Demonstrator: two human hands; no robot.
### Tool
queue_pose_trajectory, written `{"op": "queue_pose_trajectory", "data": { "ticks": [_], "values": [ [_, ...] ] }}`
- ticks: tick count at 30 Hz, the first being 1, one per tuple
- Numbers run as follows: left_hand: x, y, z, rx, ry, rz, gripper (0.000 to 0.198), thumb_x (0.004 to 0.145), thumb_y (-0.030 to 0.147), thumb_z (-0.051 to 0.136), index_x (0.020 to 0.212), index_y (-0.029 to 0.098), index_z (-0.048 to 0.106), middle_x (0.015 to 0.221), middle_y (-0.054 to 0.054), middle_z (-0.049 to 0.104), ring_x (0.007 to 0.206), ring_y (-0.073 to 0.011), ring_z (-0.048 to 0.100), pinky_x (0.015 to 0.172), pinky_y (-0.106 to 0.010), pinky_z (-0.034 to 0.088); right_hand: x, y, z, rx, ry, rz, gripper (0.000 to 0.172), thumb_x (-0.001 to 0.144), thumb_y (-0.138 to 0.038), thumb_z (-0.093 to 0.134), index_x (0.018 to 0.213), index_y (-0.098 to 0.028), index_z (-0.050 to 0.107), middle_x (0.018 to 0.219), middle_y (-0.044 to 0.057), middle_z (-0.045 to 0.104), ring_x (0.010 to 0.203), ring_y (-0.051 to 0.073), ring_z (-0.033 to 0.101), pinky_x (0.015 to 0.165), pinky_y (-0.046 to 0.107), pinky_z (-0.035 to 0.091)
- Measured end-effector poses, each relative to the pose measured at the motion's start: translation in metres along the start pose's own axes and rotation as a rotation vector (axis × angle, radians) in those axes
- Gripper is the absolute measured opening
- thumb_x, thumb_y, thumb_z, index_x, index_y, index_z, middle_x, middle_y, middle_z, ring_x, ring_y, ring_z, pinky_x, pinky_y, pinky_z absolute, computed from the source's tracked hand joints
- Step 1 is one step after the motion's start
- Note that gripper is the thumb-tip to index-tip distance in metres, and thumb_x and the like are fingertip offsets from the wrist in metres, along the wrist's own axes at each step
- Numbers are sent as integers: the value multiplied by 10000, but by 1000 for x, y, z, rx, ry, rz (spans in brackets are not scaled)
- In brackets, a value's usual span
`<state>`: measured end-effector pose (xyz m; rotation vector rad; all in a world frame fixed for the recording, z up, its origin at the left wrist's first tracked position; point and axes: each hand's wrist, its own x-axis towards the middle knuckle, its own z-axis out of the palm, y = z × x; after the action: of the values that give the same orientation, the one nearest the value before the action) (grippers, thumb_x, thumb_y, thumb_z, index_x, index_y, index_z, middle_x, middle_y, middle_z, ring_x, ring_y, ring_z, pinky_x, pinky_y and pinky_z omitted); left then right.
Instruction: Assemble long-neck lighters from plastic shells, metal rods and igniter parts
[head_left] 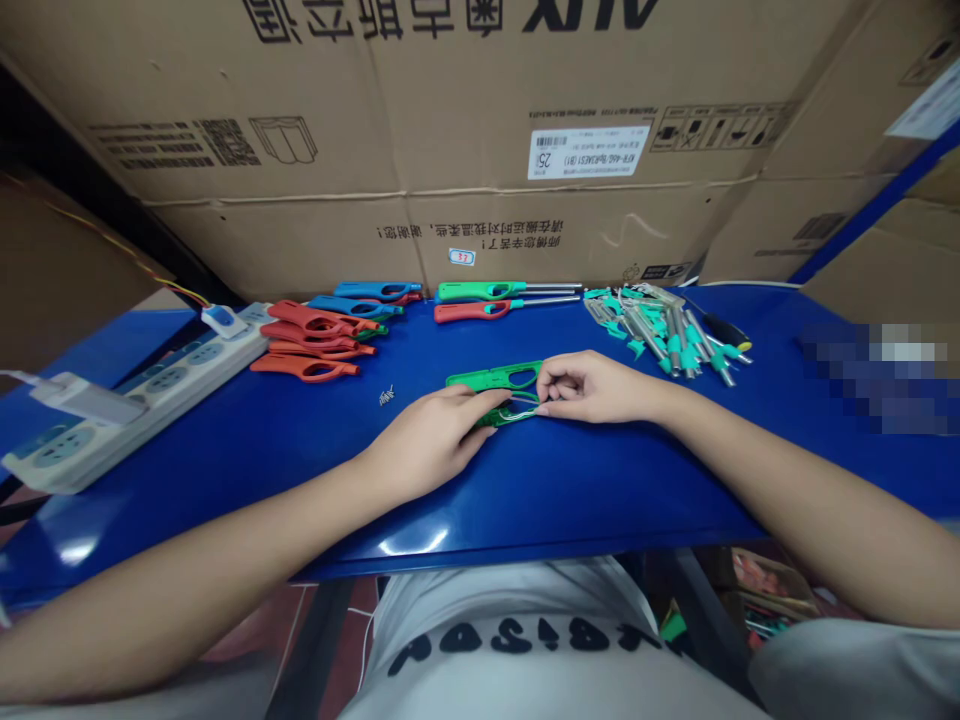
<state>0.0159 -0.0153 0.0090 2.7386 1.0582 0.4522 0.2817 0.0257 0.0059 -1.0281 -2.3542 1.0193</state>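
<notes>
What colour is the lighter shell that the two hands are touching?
The lighter shell is green; the head view shows it.

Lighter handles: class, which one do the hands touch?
The green handle mid-table, touched by left hand and right hand; the red and blue ones lie piled apart.

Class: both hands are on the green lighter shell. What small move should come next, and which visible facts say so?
Probably seat the thin wires into the green shell. The right hand pinches at its right end, where the wires show. The left hand lies on it, holding it to the blue table, and loose screws lie beside it.
</notes>
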Motion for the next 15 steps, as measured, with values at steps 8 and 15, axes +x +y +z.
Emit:
{"op": "queue_pose_trajectory", "data": {
  "ticks": [8,15],
  "values": [
    [-2,0,-2,93,-21,56,420,994,230,545,1412,185,561,1094,-119,724,955,-259,712,836,-366,584,-1,-2,0,-4,-4,15,249,848,-399,693,845,-158,630,566,-84,412,521,79,362,533,224,343],
    [1,2,-6,97,-39,29,342,1008,224,522,1331,162,617,1086,-130,738,962,-269,727,834,-385,597,1,-4,2,-30,10,-12,285,831,-431,728,821,-165,627,620,-59,461,561,89,402,546,230,346]
  ]
}}
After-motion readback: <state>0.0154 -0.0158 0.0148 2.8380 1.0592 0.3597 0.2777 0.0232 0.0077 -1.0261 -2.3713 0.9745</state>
